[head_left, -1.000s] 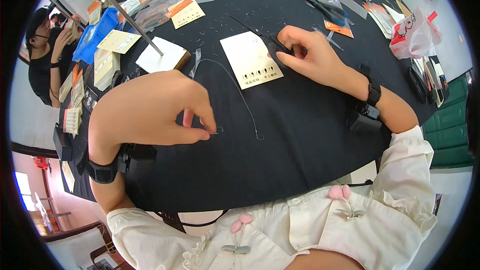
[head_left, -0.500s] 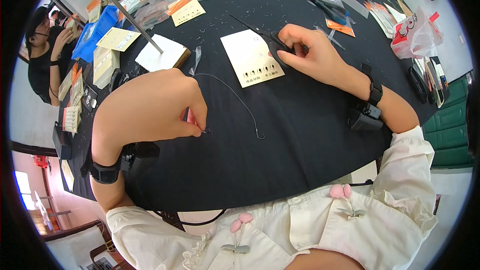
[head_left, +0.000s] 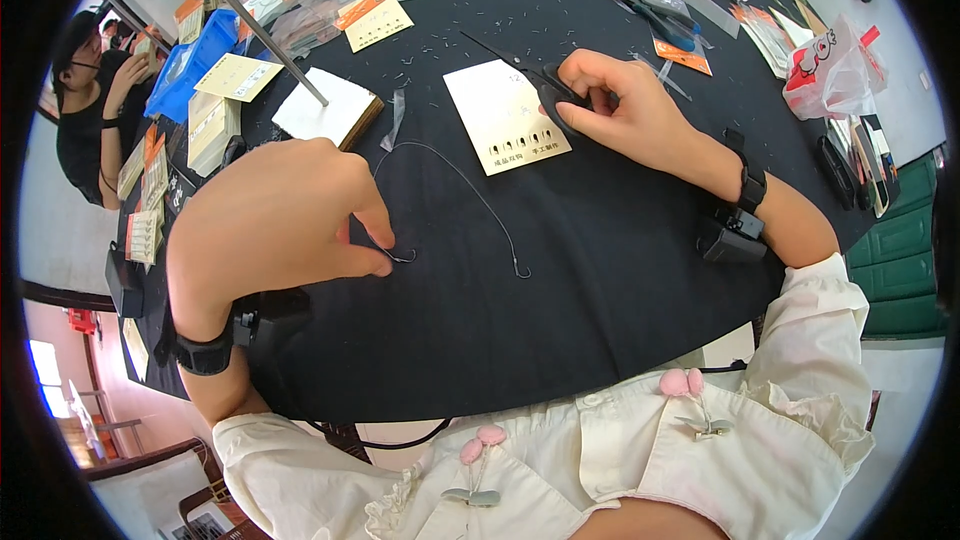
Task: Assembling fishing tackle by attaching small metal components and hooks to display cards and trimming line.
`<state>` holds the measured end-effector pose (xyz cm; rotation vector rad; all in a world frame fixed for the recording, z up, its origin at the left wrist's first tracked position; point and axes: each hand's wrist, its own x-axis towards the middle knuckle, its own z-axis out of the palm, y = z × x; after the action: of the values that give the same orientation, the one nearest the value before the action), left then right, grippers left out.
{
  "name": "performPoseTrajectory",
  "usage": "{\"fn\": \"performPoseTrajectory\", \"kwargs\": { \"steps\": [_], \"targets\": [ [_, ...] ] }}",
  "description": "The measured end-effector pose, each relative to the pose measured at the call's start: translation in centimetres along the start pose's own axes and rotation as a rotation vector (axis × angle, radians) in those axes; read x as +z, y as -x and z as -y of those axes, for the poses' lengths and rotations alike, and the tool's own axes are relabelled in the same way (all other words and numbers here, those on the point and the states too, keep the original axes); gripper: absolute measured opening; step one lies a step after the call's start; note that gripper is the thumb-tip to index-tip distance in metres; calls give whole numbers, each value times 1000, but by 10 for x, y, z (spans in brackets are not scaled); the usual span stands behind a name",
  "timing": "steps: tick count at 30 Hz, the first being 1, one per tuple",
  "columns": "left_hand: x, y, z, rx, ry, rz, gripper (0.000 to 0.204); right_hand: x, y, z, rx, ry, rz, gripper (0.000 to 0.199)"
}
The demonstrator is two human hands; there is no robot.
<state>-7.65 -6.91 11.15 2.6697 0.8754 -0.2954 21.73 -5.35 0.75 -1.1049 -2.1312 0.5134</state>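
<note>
My left hand (head_left: 275,210) is over the near left of the cloth, thumb and forefinger slightly apart. A small fish hook (head_left: 405,258) lies by those fingertips. From behind the hand a thin line (head_left: 462,172) arcs across the cloth to a second fish hook (head_left: 521,270). My right hand (head_left: 640,115) is closed around the handles of black scissors (head_left: 528,67), whose blades point to the far left. Under the scissors lies a cream card (head_left: 495,110) with a row of small printed hooks near its lower edge.
A white block (head_left: 310,110) with an upright metal rod stands behind my left hand. A blue tray (head_left: 195,65), stacked cards (head_left: 213,130) and plastic sleeves fill the far left. Pliers (head_left: 660,22) and a plastic bag (head_left: 828,75) lie at right. A person (head_left: 85,120) sits at far left.
My left hand has moved slightly left, and its thumb and forefinger have parted from the hook, which now shows on the cloth. My right hand with the scissors is nearly unchanged.
</note>
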Motion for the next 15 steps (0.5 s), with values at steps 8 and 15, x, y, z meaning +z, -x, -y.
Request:
{"fn": "performPoseTrajectory", "kwargs": {
  "steps": [8, 15],
  "targets": [
    [36, -41, -21, 404, 151, -369, 11, -1, 0, 1, -2, -16, -22, 17],
    [50, -52, -12, 444, 175, -275, 10, -3, 0, 1, 34, -21, -30, 19]
  ]
}}
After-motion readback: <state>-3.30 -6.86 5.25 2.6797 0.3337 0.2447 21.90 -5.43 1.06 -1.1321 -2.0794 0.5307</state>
